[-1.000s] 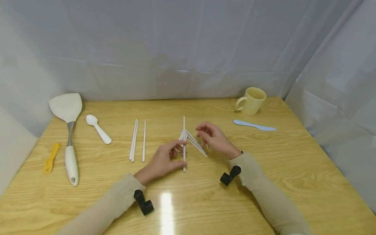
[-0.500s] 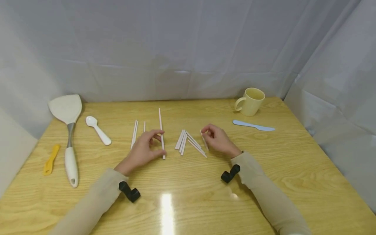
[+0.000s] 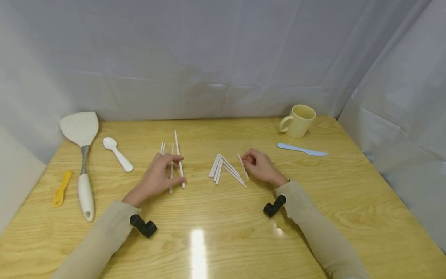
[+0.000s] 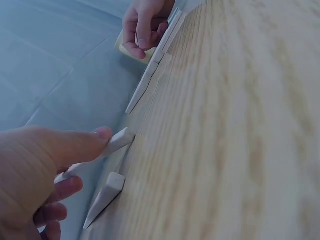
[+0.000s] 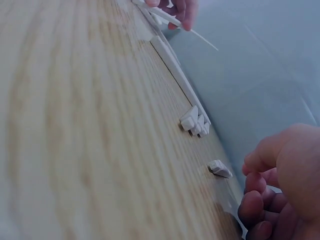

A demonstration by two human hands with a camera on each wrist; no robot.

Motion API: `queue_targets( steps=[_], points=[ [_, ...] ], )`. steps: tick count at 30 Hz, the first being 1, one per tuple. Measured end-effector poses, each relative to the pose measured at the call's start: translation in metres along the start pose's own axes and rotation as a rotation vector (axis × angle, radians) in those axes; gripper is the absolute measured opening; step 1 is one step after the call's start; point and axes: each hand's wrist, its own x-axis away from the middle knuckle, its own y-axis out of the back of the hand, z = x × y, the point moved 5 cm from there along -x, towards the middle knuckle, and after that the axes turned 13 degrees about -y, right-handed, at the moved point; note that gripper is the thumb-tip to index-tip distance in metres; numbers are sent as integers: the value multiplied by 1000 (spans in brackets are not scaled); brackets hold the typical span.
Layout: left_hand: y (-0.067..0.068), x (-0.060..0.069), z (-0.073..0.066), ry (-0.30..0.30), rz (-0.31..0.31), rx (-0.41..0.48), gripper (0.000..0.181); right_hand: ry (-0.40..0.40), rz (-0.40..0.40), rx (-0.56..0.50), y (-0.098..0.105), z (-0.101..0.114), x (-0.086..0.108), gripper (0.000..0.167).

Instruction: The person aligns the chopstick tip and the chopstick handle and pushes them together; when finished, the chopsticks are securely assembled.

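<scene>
My left hand [image 3: 153, 176] pinches a long white stick [image 3: 176, 143] between thumb and fingers, just right of one long stick [image 3: 172, 149] lying on the table. A pair of sticks [image 3: 162, 147] is partly hidden behind that hand. In the left wrist view, the thumb presses the held stick [image 4: 120, 140] near one end, beside a lying stick [image 4: 107, 195]. My right hand [image 3: 261, 167], fingers loosely curled and holding nothing, is beside a short stick [image 3: 243, 166]; the right wrist view shows this stick [image 5: 220, 169] apart from the fingertips. Several short sticks [image 3: 216, 170] lie fanned between the hands.
At the left lie a spatula [image 3: 84, 190], a white spoon [image 3: 120, 157] and a yellow utensil [image 3: 62, 190]. A yellow mug [image 3: 297, 124] stands at the back right, with a blue knife [image 3: 299, 149] before it. Curtains border the table's back [image 3: 195, 122].
My left hand has carried the long stick leftward from above the short sticks to beside the other long ones. My right hand has shifted slightly right, off the rightmost short stick.
</scene>
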Motion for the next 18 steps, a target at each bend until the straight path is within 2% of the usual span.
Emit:
queue_targets(
  steps=[7,13,18],
  points=[
    [-2,1,1,53,81,-65,46,-25,12,17,0,-4,0,13],
    [2,2,2,29,117,-86,43,-44,-5,64,1,-4,2,15],
    [7,3,2,25,164,-96,42,-112,-39,145,3,-3,3,22]
  ],
)
